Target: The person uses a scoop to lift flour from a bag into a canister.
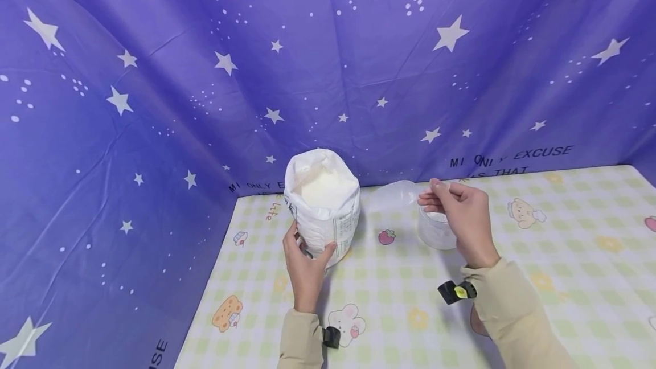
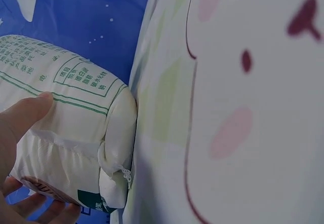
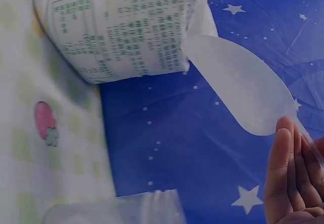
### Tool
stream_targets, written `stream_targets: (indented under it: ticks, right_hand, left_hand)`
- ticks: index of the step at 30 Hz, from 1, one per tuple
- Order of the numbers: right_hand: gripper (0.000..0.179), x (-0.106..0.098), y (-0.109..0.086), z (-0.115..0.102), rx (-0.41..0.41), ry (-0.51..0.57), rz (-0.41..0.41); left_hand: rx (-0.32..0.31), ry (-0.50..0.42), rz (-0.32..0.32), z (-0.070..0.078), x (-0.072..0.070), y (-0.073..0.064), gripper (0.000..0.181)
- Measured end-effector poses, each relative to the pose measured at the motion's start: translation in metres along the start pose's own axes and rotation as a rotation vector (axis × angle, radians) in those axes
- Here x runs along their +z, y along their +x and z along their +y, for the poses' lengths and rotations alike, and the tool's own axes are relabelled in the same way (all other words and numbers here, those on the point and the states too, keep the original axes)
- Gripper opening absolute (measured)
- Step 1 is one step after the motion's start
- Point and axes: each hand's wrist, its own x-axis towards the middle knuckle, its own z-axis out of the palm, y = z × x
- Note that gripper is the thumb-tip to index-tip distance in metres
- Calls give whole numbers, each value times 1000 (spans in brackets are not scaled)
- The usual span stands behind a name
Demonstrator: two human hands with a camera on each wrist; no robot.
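Note:
An open white bag (image 1: 344,226) with green print stands upright on the table, filled with white powder (image 1: 329,188). My left hand (image 1: 306,272) grips the bag's lower front, thumb on one side and fingers round the other; the left wrist view shows the thumb lying across the printed side of the bag (image 2: 66,115). With my right hand (image 1: 468,218) I pinch the handle of a translucent plastic scoop (image 1: 396,195). The scoop's bowl (image 3: 243,87) points toward the bag, its tip overlapping the bag's edge in the right wrist view. Below the right hand stands a clear plastic jar (image 1: 434,234), partly hidden by it.
A green-and-white checked tablecloth (image 1: 389,283) with cartoon prints covers the table. Purple-blue star-patterned cloth (image 1: 318,61) hangs behind the table and along its left side, close behind the bag. Dark wrist straps (image 1: 456,292) sit at both sleeves.

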Motion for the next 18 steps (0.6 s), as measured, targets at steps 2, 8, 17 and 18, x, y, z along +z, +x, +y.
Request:
stream_targets:
  ticks: [2, 8, 17, 18]
  right_hand:
    - [39, 1, 3, -4, -9, -8, 7]
    - [38, 3, 9, -16, -46, -11, 14]
    - [38, 18, 15, -29, -109, -91, -40]
    - [38, 21, 15, -29, -115, -97, -46]
  left_hand:
    - [3, 3, -3, 0, 0, 0, 95]
    - [23, 7, -8, 1, 3, 0, 95]
    - [9, 13, 3, 2, 2, -1, 95]
    - [7, 11, 4, 2, 1, 0, 95]
